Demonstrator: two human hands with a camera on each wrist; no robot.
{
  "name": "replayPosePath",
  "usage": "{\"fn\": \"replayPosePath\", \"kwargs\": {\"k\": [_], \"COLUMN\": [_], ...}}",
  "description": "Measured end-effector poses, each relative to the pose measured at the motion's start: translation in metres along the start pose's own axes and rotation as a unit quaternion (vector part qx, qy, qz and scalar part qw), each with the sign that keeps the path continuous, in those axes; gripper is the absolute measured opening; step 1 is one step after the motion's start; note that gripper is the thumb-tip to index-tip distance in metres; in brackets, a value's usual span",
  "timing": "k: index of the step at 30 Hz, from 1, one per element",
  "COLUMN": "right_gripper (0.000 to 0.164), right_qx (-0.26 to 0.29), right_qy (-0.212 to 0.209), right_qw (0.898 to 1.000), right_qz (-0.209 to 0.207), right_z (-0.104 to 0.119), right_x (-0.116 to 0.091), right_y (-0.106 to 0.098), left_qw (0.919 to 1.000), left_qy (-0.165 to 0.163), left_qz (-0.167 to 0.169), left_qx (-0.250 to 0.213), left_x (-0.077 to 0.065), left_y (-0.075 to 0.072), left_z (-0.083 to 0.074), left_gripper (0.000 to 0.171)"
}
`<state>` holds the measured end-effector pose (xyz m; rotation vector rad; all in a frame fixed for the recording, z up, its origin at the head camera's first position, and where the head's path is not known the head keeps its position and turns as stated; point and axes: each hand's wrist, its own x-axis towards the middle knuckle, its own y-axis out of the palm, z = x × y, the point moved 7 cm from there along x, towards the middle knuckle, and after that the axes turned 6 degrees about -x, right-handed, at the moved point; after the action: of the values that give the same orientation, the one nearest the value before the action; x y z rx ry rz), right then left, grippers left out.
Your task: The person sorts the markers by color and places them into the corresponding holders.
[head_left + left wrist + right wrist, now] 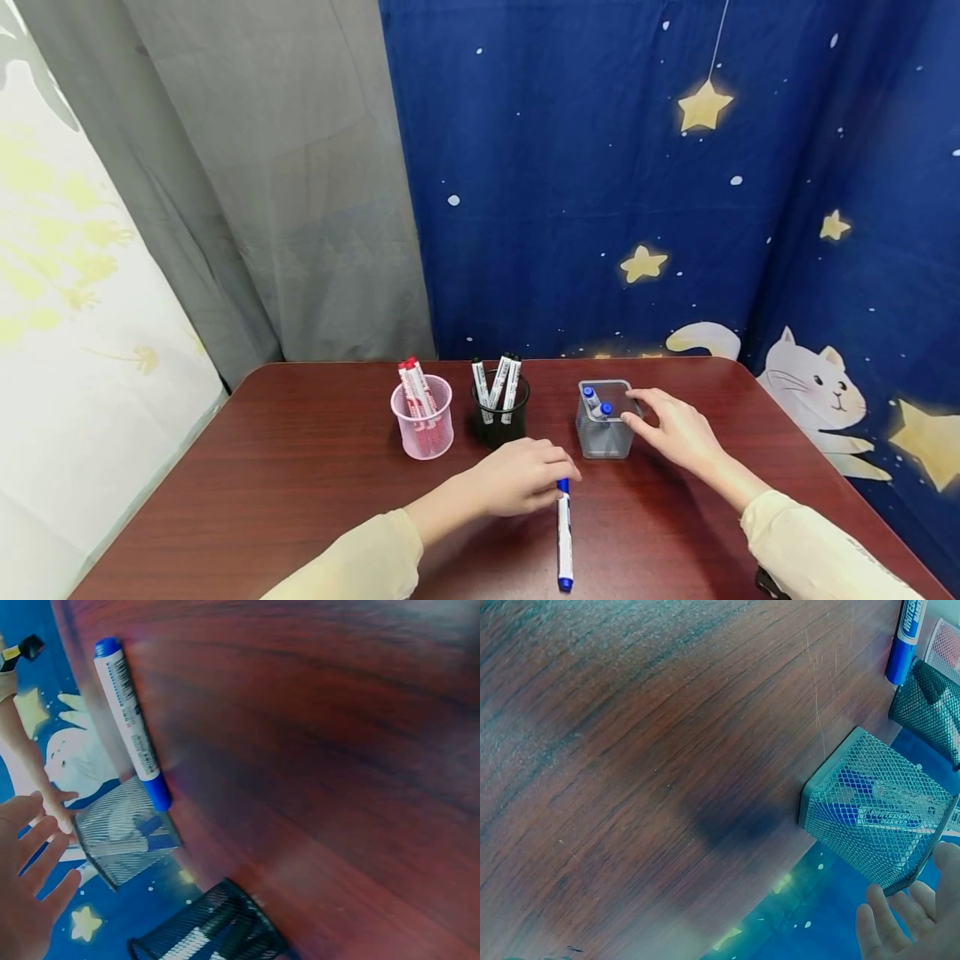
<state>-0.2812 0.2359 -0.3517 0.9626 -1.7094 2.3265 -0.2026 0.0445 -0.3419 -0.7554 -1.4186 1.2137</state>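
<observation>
A white marker with blue ends (565,537) lies on the table. My left hand (521,477) hovers over its far end; in the left wrist view the fingers (46,866) are spread, apart from the marker (129,712). Farther back stands a square grey mesh pen holder (606,443) containing two blue-capped markers (602,410). At its right side is my right hand (678,429), thumb and index finger spread along the rim. The right wrist view shows the fingertips (876,896) at the rim of the holder (877,817); firm contact is hard to judge.
Left of the grey holder stand a round black mesh holder (501,429) with black-capped markers (497,387) and a pink mesh holder (423,437) with red-capped markers (415,387). Behind the brown table (315,467) hang grey and blue curtains (555,208).
</observation>
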Motion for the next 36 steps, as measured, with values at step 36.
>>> {"fn": "replayPosePath", "kwargs": {"k": [36], "right_gripper": [0.039], "right_qx": [0.001], "right_qy": [0.007], "right_qw": [1.0], "right_qz": [0.001], "right_z": [0.0], "right_x": [-0.001], "right_y": [0.001], "left_qw": [0.9703], "left_qy": [0.099], "left_qz": [0.082], "left_qx": [0.205], "left_x": [-0.021], "left_y": [0.062], "left_z": [-0.025], "left_gripper": [0.021]}}
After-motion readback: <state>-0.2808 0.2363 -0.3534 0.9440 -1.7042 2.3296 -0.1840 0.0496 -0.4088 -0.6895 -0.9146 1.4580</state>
